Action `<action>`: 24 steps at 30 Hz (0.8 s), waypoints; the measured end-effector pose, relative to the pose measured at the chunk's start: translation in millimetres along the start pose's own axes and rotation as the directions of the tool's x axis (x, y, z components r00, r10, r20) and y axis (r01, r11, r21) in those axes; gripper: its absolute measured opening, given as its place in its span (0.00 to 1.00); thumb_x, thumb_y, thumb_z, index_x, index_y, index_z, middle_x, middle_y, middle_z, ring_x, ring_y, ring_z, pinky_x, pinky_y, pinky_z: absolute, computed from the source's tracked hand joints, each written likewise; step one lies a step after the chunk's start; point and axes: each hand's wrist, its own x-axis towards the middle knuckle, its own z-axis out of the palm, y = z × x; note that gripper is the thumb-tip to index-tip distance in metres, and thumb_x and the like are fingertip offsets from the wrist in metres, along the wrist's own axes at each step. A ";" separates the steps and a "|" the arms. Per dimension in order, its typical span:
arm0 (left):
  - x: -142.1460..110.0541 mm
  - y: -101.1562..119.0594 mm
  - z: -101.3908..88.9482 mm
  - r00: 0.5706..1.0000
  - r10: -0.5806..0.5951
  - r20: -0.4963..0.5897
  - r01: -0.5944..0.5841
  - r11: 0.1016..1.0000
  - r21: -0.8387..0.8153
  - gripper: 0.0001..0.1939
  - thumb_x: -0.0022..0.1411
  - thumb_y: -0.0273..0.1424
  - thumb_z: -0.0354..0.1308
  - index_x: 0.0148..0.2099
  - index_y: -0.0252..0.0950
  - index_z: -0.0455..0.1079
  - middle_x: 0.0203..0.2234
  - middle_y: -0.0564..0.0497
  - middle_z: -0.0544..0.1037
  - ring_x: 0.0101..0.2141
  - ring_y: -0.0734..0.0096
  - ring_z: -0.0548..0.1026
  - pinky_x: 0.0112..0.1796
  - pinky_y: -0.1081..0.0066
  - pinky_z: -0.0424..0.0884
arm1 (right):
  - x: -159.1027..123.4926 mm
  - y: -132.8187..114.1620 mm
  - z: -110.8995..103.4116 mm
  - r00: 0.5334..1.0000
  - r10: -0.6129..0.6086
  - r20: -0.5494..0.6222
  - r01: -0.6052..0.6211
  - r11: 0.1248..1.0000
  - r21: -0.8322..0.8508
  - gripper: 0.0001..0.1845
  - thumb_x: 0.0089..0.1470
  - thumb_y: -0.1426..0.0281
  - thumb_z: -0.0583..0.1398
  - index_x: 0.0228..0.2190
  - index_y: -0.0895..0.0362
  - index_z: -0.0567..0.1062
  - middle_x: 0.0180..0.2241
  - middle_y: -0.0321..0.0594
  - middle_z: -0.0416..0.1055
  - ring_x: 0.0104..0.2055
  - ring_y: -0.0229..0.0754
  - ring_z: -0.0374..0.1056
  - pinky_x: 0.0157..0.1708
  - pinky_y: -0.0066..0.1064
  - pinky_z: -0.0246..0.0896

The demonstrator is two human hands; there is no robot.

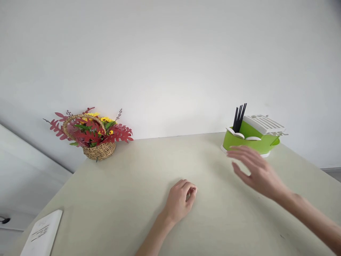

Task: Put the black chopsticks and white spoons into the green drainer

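Note:
My left hand rests on the pale table near the middle, its fingers curled in towards the thumb with nothing visible between them. Raised over the table's right side, my right hand has its fingers stretched out and the thumb apart, holding nothing. It is nearest to a green kitchen utensil holder with a white slotted top, and its fingertips overlap the holder's lower front in view; I cannot tell whether they touch. Black chopsticks stand upright in the holder, beside white rounded pieces at its front rim.
A wicker basket of red leaves and yellow flowers stands at the back left by the white wall. At the near left edge lies a white flat box with dark lines on it.

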 end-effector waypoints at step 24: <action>5.6 12.2 -1.1 0.997 0.065 -0.045 -0.057 0.986 0.156 0.12 0.67 0.22 0.56 0.50 0.42 0.69 0.46 0.46 0.77 0.48 0.58 0.75 0.49 0.56 0.76 | -8.3 -86.9 96.7 0.928 0.091 0.361 -0.264 0.844 0.468 0.28 0.71 0.65 0.55 0.69 0.43 0.60 0.68 0.41 0.66 0.70 0.51 0.61 0.66 0.51 0.66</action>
